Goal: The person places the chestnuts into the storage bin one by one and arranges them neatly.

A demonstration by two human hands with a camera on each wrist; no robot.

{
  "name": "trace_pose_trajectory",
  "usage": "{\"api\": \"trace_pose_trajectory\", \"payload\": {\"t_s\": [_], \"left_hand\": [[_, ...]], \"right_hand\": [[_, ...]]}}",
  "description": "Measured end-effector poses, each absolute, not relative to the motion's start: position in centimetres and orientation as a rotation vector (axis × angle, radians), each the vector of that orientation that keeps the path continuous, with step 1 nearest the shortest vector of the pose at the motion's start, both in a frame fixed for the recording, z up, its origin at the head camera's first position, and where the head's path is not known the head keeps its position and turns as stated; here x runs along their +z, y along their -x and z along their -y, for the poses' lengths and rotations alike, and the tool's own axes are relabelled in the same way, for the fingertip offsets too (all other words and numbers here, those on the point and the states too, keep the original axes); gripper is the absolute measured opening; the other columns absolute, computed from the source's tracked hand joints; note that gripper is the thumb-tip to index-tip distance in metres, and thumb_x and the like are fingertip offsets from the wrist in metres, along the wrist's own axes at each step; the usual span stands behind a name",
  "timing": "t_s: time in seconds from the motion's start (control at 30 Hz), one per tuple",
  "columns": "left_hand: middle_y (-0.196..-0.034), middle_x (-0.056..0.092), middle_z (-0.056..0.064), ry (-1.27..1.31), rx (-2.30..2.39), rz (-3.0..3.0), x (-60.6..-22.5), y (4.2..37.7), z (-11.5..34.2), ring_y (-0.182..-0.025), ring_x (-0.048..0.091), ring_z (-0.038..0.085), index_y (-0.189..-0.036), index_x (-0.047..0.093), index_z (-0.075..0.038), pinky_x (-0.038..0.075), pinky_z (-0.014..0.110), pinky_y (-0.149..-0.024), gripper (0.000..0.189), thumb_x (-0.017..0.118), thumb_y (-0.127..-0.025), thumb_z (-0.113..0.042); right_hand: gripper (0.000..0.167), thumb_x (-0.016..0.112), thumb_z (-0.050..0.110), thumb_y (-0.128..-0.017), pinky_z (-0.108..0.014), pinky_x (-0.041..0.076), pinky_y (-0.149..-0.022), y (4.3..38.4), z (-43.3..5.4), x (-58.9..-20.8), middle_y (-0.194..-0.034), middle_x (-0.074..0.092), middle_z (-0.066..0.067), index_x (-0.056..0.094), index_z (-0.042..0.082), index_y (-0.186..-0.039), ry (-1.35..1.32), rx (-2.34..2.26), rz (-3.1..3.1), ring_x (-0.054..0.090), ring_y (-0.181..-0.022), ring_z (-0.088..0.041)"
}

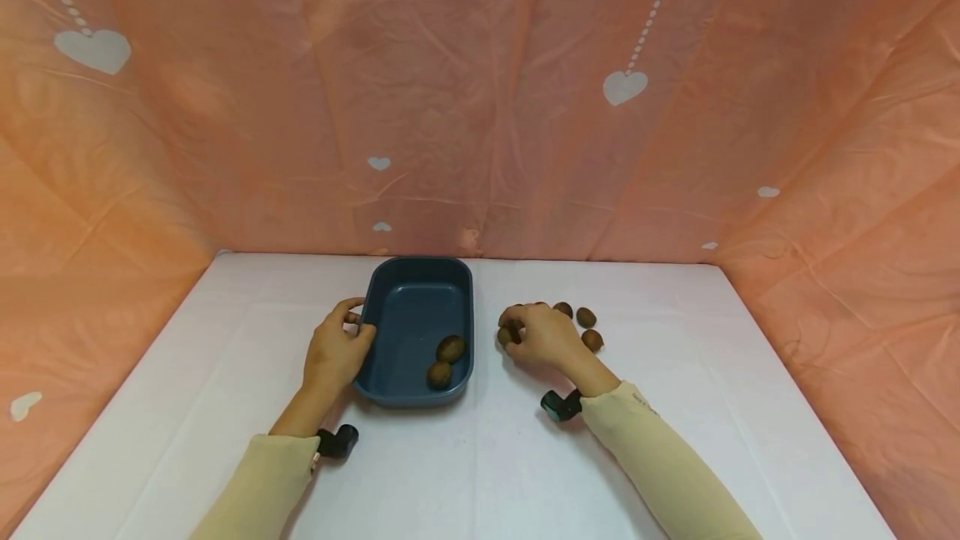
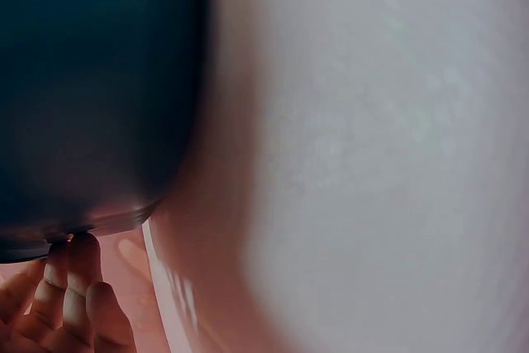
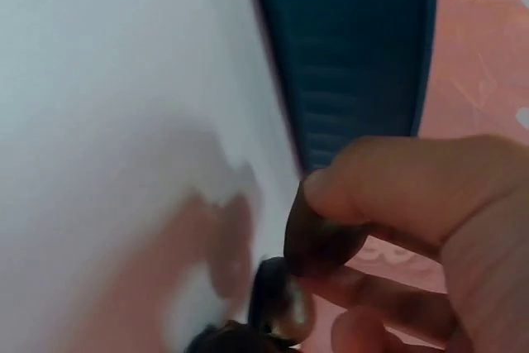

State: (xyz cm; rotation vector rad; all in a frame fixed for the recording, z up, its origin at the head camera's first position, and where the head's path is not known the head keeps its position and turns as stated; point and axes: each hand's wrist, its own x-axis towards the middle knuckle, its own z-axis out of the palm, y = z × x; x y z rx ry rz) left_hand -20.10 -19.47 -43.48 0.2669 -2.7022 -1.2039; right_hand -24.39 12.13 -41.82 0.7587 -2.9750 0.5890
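Right fingers (image 3: 388, 297) pinch one brown fruit (image 3: 318, 237) | left fingers (image 2: 78, 283) grip one tray (image 1: 408, 315) | two fruits (image 1: 451, 348) inside | three-plus more on table (image 1: 442, 473)

Both sleeves (image 1: 258, 486) are pale yellow, the wrist cameras (image 1: 342, 442) stubby and black.
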Motion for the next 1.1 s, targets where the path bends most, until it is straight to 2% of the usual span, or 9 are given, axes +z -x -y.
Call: {"api": "trace_pose_trajectory", "payload": {"t_s": [0.3,0.47,0.6,0.73,0.93,1.1], "left_hand": [[-0.114,0.061,0.014,-0.260,-1.197,2.700,-43.4,20.2,19.5,-0.090,0.060,0.026,-0.135,0.052,-0.016,0.043,0.033,-0.072,0.046,0.054,-0.089,-0.023],[-0.114,0.060,0.014,-0.259,-1.193,2.705,-43.4,20.2,19.5,-0.090,0.060,0.026,-0.135,0.052,-0.015,0.043,0.033,-0.071,0.046,0.053,-0.090,-0.022],[-0.114,0.060,0.014,-0.260,-1.195,2.706,-43.4,20.1,19.5,-0.090,0.060,0.026,-0.135,0.052,-0.016,0.043,0.033,-0.071,0.046,0.053,-0.090,-0.023],[-0.114,0.061,0.014,-0.258,-1.192,2.704,-43.4,20.1,19.4,-0.090,0.060,0.026,-0.135,0.052,-0.016,0.044,0.033,-0.071,0.046,0.053,-0.090,-0.022],[-0.114,0.061,0.014,-0.261,-1.182,2.711,-43.5,20.0,19.4,-0.089,0.060,0.026,-0.135,0.052,-0.015,0.043,0.032,-0.070,0.046,0.053,-0.090,-0.023],[-0.115,0.061,0.014,-0.257,-1.182,2.710,-43.5,20.0,19.4,-0.090,0.060,0.026,-0.135,0.051,-0.015,0.044,0.033,-0.071,0.046,0.053,-0.090,-0.023]], "right_hand": [[0.032,0.076,0.024,-0.073,-0.032,0.049,-0.068,24.9,-11.4,-40.1,-0.085,0.069,0.004,0.069,0.024,-0.105,-0.791,0.737,2.927,0.062,-0.076,-0.011],[0.034,0.074,0.024,-0.073,-0.032,0.050,-0.067,25.2,-10.9,-39.4,-0.090,0.069,0.003,0.070,0.024,-0.107,-0.807,0.789,2.889,0.066,-0.078,-0.013],[0.034,0.072,0.023,-0.073,-0.034,0.049,-0.069,25.5,-10.2,-38.8,-0.093,0.069,0.004,0.069,0.026,-0.107,-0.835,0.803,2.843,0.067,-0.081,-0.018],[0.035,0.072,0.023,-0.074,-0.037,0.049,-0.074,25.6,-9.3,-38.4,-0.095,0.068,0.004,0.069,0.026,-0.108,-0.876,0.839,2.809,0.065,-0.092,-0.025],[0.033,0.073,0.023,-0.077,-0.037,0.048,-0.080,26.1,-7.7,-38.5,-0.097,0.067,0.006,0.068,0.024,-0.109,-0.927,0.949,2.809,0.064,-0.097,-0.025],[0.033,0.073,0.023,-0.079,-0.035,0.048,-0.076,26.6,-6.5,-39.0,-0.104,0.067,0.004,0.069,0.023,-0.112,-0.967,0.944,2.863,0.063,-0.093,-0.024]]}}
